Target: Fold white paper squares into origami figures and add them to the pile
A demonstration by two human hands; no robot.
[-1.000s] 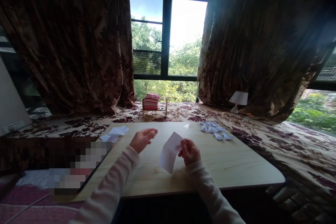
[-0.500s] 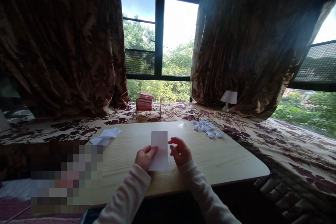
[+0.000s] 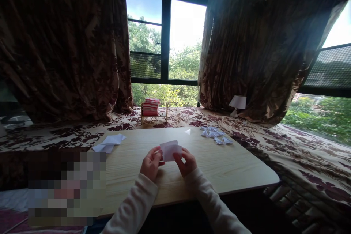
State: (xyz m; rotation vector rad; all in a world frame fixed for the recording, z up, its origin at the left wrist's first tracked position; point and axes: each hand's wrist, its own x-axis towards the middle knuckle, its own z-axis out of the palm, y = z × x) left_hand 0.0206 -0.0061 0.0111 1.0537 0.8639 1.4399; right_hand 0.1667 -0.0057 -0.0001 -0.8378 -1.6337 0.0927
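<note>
A small white sheet of paper (image 3: 170, 150) is held between my two hands above the front of the table, bent over so that two layers show slightly out of line. My left hand (image 3: 151, 162) pinches its left edge, thumb in front. On the right edge, my right hand (image 3: 187, 161) grips it with thumb and fingers. Several white folded paper pieces (image 3: 214, 133) lie in a group at the table's back right. Some loose white paper sheets (image 3: 109, 143) rest at the back left. One small folded paper triangle (image 3: 188, 131) lies near the far edge.
The pale wooden table (image 3: 131, 175) has a rounded right corner. Behind it, a floral-covered ledge (image 3: 189, 117) carries a small rack (image 3: 154, 116) with striped red and white cloths (image 3: 150, 106) and a white lamp (image 3: 238, 103). A pixelated patch hides the lower left.
The paper stood upright in my left hand; now it is turned or doubled over into a shorter, wider shape. My right hand, apart from it before, has closed on its right edge.
</note>
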